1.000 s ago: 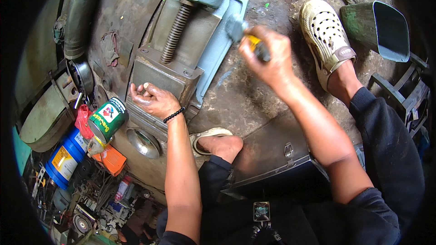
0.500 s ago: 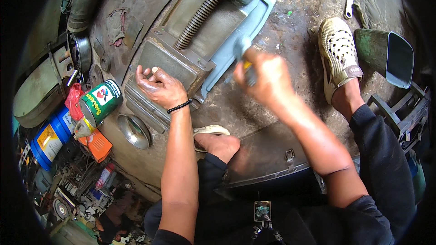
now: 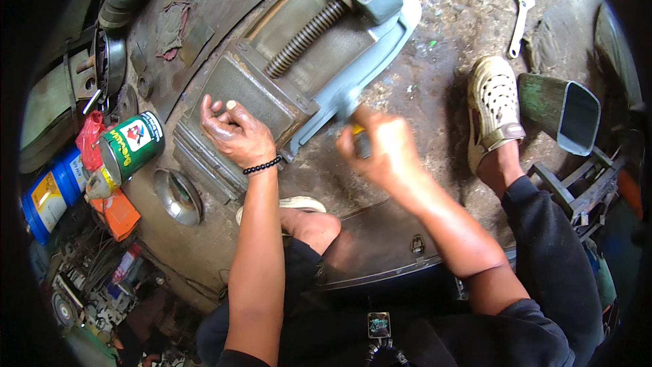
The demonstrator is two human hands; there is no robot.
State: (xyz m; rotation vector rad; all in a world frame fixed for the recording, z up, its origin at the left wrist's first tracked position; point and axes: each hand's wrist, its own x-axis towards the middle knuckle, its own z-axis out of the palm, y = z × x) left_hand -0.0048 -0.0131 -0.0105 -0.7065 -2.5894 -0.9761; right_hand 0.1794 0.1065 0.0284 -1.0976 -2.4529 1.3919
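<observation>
A large machine vise point(image 3: 268, 92) lies on the floor, its screw point(image 3: 305, 37) exposed and its right side coated blue-grey. My left hand point(image 3: 238, 132), wearing a black bead bracelet, rests against the bare metal jaw end. Its fingers are loosely curled and apart, with nothing visible in them. To the right, my right hand point(image 3: 387, 146) is closed round a paintbrush point(image 3: 348, 103) with a bit of yellow on its handle. The brush is smeared by motion; its blue-grey tip is at the vise's painted lower right side. Whether it touches is unclear.
A green tin point(image 3: 132, 146), a blue bucket point(image 3: 54, 194) and a shiny metal bowl point(image 3: 178, 197) stand left. An adjustable wrench point(image 3: 521, 24) and a square metal tube point(image 3: 560, 112) lie right, near my shod foot point(image 3: 498, 102). A metal case point(image 3: 380, 238) is before me.
The view has shifted, so the bowl and tin sit further left. My right hand and the brush have moved slightly down along the vise's side; my left hand stays against the jaw.
</observation>
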